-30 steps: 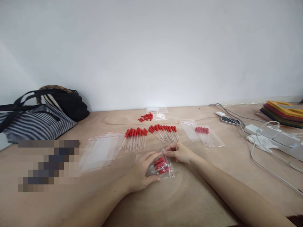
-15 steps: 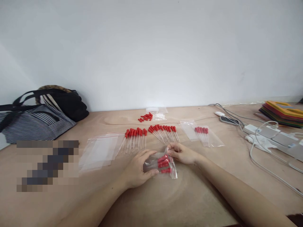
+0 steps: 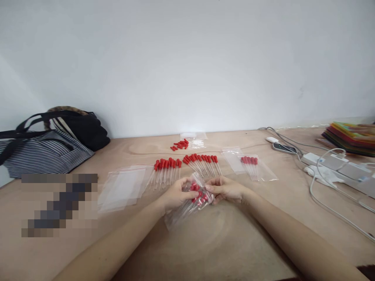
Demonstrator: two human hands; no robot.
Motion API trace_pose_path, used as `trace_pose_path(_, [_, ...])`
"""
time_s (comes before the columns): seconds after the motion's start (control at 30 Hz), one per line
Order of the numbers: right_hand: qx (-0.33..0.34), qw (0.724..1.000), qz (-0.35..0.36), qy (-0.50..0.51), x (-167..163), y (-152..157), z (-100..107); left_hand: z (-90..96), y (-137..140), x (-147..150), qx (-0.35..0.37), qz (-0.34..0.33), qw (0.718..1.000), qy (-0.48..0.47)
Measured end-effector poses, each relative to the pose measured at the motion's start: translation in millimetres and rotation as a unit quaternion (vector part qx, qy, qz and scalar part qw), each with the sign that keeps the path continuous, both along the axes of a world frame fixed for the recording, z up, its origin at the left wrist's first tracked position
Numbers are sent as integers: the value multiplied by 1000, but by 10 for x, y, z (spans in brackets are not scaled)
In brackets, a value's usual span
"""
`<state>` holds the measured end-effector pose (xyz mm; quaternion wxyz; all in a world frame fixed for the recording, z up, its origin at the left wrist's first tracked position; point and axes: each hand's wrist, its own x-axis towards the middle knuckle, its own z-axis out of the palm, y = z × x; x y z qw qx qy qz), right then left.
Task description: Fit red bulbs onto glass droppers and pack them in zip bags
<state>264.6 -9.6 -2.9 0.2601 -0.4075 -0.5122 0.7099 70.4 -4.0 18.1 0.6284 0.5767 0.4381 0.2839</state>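
A clear zip bag (image 3: 183,212) with several red-bulbed droppers inside is raised between my two hands, its open-looking end up and to the right. My left hand (image 3: 178,194) grips the bag from the left, thumb across its front near the red bulbs (image 3: 200,197). On the other side my right hand (image 3: 224,189) pinches the bag's right edge. Just beyond the hands lie two groups of loose droppers, one bunched (image 3: 167,164) and one fanned (image 3: 202,160). Flat to the right rests another clear bag (image 3: 268,173) with several droppers (image 3: 249,161) in or on it.
Empty clear bags (image 3: 123,187) lie at left. Loose red bulbs (image 3: 180,144) and thin clear tubes (image 3: 197,143) sit at the back. A striped bag (image 3: 49,152) stands far left. Power strips (image 3: 351,169), white cables (image 3: 318,191) and coloured folders (image 3: 348,140) occupy the right.
The bag of droppers has been lifted and turned, its tube end swinging toward me. My left hand has shifted its hold up to the bulbs; my right hand stays at the bag's right side.
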Motion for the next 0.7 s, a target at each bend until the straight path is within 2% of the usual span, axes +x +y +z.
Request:
trace_pose_path(0.1, [-12,1000,-18,-18,-4,-8,6,-59,-53,36,-84,93,987,-104])
trace_pose_path(0.2, [-8,994,-105,-24,-94,-6,9,-76,-79,40,-143,127,970,-150])
trace_pose_path(0.33, [20,983,-182,-34,-169,5,17,-23,-65,-11,-140,116,976,-123])
trace_pose_path(0.43, [98,975,-194,-50,-168,-8,33,11,-38,-57,-119,117,982,-91])
trace_pose_path(0.5, [124,971,-195,-52,-180,-32,39,8,-27,-72,-112,112,983,-94])
trace_pose_path(0.7, [87,978,-189,-22,-259,-74,8,-48,-29,-96,-105,67,985,-121])
